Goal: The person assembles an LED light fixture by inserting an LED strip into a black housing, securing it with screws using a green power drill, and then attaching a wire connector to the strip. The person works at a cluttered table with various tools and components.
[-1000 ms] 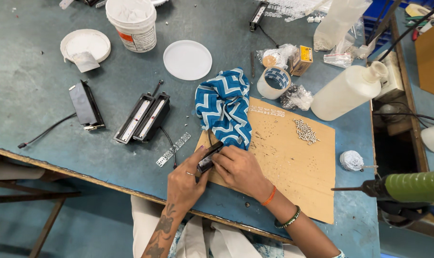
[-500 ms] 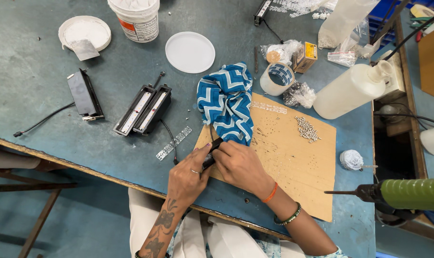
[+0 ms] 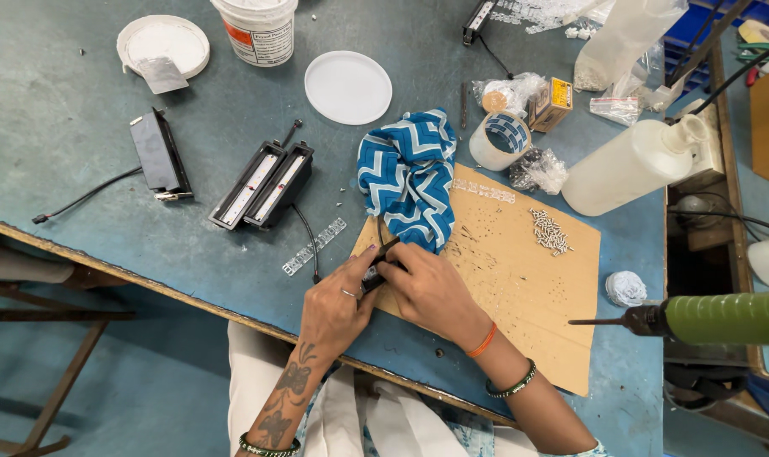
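Both hands, left hand [image 3: 338,300] and right hand [image 3: 431,288], pinch a small black part [image 3: 376,272] (hard to see) together. It rests on the cardboard sheet [image 3: 520,288], so the worktop [image 3: 79,169] stays safe.

Two hands [image 3: 338,305] [image 3: 431,288], one cloth [image 3: 410,173], one lid [image 3: 348,87], two bottles [image 3: 634,165] [image 3: 625,38].

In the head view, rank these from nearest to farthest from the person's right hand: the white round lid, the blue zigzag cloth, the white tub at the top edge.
From the right hand:
1. Blue zigzag cloth, just above the hand.
2. White round lid, farther up the table.
3. White tub, at the top edge, left of the lid.
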